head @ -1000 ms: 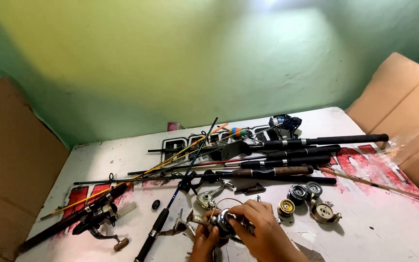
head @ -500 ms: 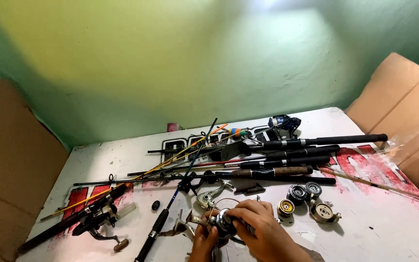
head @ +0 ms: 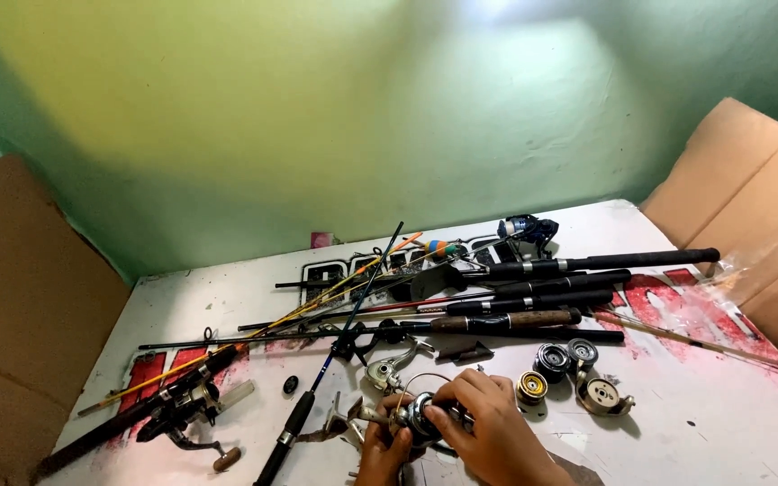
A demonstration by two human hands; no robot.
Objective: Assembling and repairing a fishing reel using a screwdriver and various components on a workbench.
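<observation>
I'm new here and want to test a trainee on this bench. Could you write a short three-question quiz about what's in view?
1. True or false: both hands grip the same fishing reel.
2. What lies just right of the right hand? A) loose reel spools B) a hammer C) a cup
3. What long items are piled across the back of the white table?

Key:
1. True: the left hand and right hand both hold it.
2. A
3. Fishing rods.
</observation>
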